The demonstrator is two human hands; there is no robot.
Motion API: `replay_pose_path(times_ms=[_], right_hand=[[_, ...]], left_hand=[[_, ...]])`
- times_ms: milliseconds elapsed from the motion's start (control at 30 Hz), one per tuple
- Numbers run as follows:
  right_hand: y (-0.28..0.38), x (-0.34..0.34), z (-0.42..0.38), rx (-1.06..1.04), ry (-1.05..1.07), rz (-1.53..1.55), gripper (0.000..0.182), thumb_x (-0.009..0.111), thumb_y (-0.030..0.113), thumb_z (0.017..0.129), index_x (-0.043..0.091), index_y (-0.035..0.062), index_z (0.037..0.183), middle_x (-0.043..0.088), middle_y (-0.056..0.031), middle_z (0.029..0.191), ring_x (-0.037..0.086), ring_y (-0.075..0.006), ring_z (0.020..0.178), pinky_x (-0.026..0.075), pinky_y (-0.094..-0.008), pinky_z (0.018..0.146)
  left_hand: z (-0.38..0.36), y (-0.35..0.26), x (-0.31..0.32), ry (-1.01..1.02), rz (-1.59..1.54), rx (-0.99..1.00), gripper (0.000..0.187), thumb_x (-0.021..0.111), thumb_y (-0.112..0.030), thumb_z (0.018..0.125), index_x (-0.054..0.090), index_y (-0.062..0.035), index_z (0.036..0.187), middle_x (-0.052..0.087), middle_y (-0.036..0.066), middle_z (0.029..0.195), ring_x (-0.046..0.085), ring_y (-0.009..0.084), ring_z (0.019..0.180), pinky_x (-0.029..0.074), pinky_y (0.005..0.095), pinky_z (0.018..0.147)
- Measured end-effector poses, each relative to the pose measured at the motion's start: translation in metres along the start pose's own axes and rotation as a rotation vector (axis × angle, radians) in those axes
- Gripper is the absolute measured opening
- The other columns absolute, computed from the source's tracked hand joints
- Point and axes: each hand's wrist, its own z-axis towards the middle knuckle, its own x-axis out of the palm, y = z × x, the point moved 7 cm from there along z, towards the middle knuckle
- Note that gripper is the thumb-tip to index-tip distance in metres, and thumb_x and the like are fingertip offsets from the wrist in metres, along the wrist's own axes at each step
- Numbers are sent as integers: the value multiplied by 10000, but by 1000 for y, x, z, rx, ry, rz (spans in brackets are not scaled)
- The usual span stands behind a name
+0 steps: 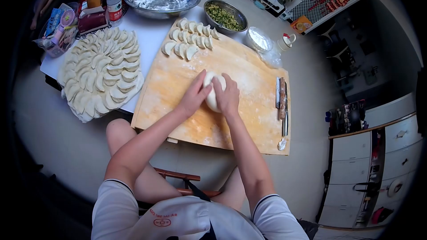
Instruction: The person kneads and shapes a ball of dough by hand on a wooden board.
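Observation:
Both of my hands are on a white lump of dough [211,99] over the middle of the floured wooden board [178,106]. My left hand [194,94] presses against the dough's left side. On its right side my right hand [227,94] curls its fingers over the top. Behind them, short rows of dumplings [191,51] lie at the board's back left. A knife [278,92], a rolling pin [282,98] and a metal spoon [285,124] lie along the right edge of the board.
Left of the board, a round tray is covered with dumplings [100,73]. Behind stand a large metal basin [162,12], a bowl of green filling [226,18], a bottle [114,4] and a plastic-wrapped bowl [259,40]. A person's arm [46,0] shows at the upper left.

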Motion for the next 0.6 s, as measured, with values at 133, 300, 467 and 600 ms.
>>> replay_pose_path(times_ms=[133,300,467,600], right_hand=[[21,-37,-69,-83,94,-8,726,653,498,869,481,-3,1366,540,-248,1243,498,-408,1160,376,-461,1019],[45,-71,-94,-269,-5,-299,721,676,495,835,489,69,1386,479,-218,1324,453,-390,1208,355,-526,1003],[35,0,-48,-421,-37,-346,636,655,547,811,580,181,1327,490,-172,1383,453,-376,1263,377,-520,1007],[20,2,13,-61,203,-189,622,589,613,838,624,183,1286,535,-153,1367,490,-358,1265,413,-499,1004]], left_hand=[[3,8,1,68,-71,-175,620,437,-370,1042,313,32,1496,350,162,1542,283,242,1448,225,333,1175],[4,2,-4,-14,-87,-113,624,426,-407,1042,345,28,1482,363,173,1531,307,238,1435,229,330,1173],[-4,10,-4,36,-86,-62,625,420,-415,1042,346,20,1484,379,168,1521,319,242,1428,235,329,1167],[-6,-7,-9,-15,5,-18,698,449,-458,1024,331,64,1472,358,217,1523,305,277,1438,239,343,1166]])
